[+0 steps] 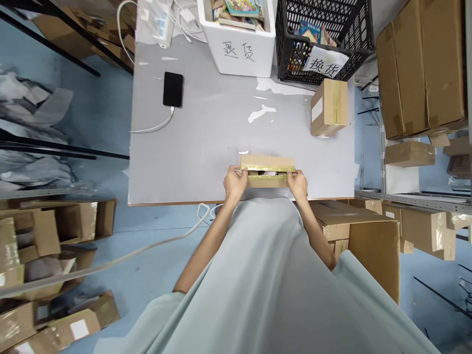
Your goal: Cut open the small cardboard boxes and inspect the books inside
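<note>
A small cardboard box (pixel 268 182) with yellowish tape along its edges sits at the table's front edge, close to my body. Its top is parted by a narrow gap, and something whitish shows inside, too small to make out. My left hand (pixel 235 183) grips the box's left end, thumb at the gap. At the right end, my right hand (pixel 298 184) holds the box the same way, fingers closed on the flap's edge.
On the grey table (pixel 206 147) lie a black phone (pixel 173 89) with a cable and a taped box (pixel 329 108). A white bin (pixel 239 51) and a black crate (pixel 324 44) stand at the back. Open cartons (pixel 374 255) crowd the right side.
</note>
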Demonstrator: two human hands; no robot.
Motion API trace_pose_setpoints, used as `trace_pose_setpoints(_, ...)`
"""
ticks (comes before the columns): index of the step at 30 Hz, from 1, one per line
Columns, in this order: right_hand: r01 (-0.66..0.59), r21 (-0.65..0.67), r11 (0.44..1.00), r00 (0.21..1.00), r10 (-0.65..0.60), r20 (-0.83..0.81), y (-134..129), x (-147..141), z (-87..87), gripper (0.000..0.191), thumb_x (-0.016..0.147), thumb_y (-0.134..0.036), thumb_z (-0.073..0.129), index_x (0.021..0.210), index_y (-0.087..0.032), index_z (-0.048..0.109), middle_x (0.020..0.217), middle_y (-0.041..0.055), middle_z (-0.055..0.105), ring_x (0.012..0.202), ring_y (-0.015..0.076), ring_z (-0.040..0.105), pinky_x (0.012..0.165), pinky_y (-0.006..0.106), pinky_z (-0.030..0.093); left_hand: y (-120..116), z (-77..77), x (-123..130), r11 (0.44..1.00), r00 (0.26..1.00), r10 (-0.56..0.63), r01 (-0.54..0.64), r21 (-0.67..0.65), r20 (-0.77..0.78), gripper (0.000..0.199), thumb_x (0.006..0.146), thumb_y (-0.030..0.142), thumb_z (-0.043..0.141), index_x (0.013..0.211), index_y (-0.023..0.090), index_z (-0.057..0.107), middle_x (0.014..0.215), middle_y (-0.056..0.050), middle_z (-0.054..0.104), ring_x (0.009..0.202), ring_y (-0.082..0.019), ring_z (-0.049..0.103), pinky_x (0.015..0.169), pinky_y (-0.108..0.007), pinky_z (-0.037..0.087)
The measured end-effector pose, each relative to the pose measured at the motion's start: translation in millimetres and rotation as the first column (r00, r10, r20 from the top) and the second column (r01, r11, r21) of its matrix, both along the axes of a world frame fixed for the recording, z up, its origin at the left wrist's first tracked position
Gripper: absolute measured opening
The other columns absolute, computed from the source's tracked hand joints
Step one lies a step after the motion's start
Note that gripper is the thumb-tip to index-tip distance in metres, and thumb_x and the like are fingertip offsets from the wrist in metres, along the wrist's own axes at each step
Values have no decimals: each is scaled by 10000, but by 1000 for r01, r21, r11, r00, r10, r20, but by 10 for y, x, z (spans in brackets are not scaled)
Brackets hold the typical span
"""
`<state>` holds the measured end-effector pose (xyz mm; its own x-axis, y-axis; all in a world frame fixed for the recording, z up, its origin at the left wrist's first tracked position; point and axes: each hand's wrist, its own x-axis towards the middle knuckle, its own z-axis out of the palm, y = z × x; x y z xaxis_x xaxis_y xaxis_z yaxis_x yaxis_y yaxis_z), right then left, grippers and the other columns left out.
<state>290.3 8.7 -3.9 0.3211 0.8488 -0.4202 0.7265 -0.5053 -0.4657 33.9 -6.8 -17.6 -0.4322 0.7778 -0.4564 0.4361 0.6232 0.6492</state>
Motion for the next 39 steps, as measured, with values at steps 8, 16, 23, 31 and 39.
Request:
trace_pose_setpoints(8, 84, 128, 988, 960, -45, -278, 105, 200, 6, 367, 1004, -528, 704, 1150, -203, 794, 958, 81, 842, 959, 288, 788, 965, 396, 606, -241, -120, -55, 984, 943, 62, -113, 140, 326, 547, 891, 342, 779, 1393, 184, 633, 965, -32, 792, 1081, -232, 784, 1078, -380, 605)
trace_pose_setpoints(16, -246, 253, 936, 891, 321, -320, 411, 88, -35, 779, 987, -441, 799, 1712, -233, 603, 1461, 164, 701, 1359, 303, 694, 1234, 488, 559, -508, -238, -119, 943, 936, -150, 40, 329, 317, 531, 937, 439, 788, 1401, 217, 654, 1531, -176, 685, 1485, -292, 684, 1277, -528, 569)
trace_pose_setpoints(23, -516, 145, 844, 856, 515, 50, 387, -405, -130, 1022, 913, -274, 901, 1821, -281, 433, 1778, 239, 435, 1693, 457, 361, 1340, 666, 410, -617, -210, -235, 805, 841, -520, 541, 246, -148, 874, 901, 336, 951, 1677, 215, 568, 1909, -253, 258, 1803, -448, 245, 1423, -639, 357)
trace_pose_setpoints(31, -534, 81, 842, 843, 521, 134, 248, -449, -25, 945, 966, -80, 718, 1840, -221, 386, 1903, 270, 282, 1796, 441, 235, 1386, 623, 361, -341, -79, 181, 594, 562, -730, 803, 46, -389, 854, 856, 62, 853, 1655, 282, 650, 1966, -166, 142, 1826, -469, 28, 1442, -771, 161)
trace_pose_setpoints(39, -432, 251, 866, 901, 422, 97, 30, -35, 141, 772, 1024, -181, 585, 1789, -234, 492, 1758, 209, 525, 1620, 394, 526, 1317, 589, 513, -261, 51, -42, 613, 578, -733, 790, 20, -358, 784, 782, 283, 1042, 1505, 240, 741, 1958, -207, 130, 1814, -521, 63, 1438, -792, 131)
